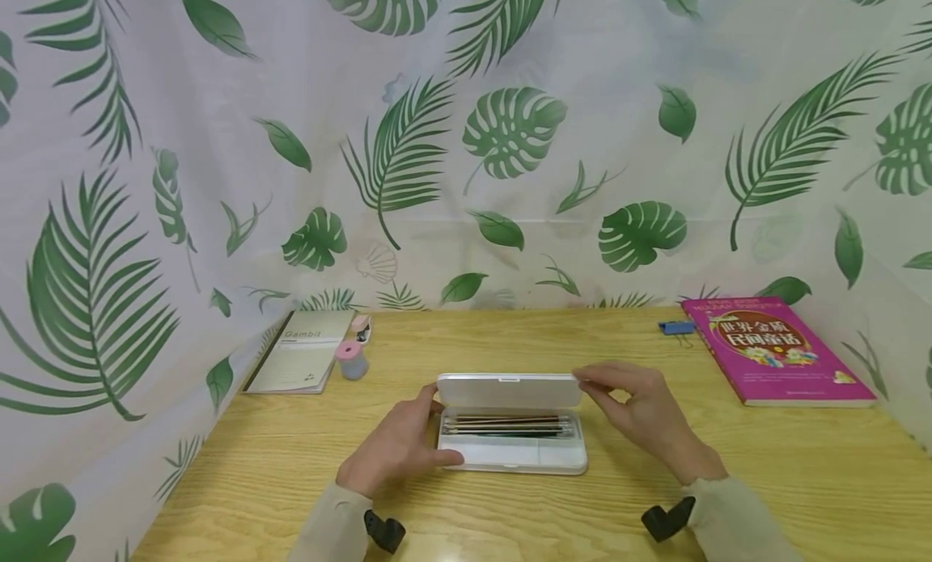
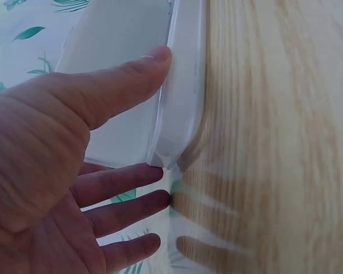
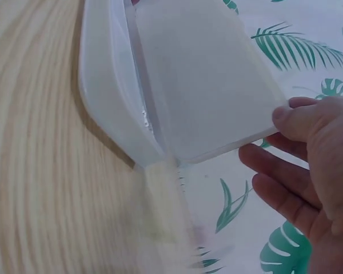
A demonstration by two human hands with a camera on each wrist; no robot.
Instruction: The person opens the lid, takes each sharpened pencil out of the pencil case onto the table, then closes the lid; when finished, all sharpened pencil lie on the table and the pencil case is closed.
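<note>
Saw a light wood-grain tabletop (image 1: 473, 344) edged by a white curtain (image 1: 619, 61) printed with green palm fronds, monstera leaves and single leaves. Found at the back left a pale notebook (image 1: 291, 364), marked "Gambit", lying flat with a dark strip along its left edge. Noted just to its right a pink-topped, greyish spool (image 1: 353, 364), upright, with a pink, white and black object (image 1: 362, 329) close behind, too small to identify. Spotted at the back right a blue binder clip (image 1: 675, 328) just beside a magenta Chinese fairy-tale book (image 1: 808, 376), cover up.
</note>
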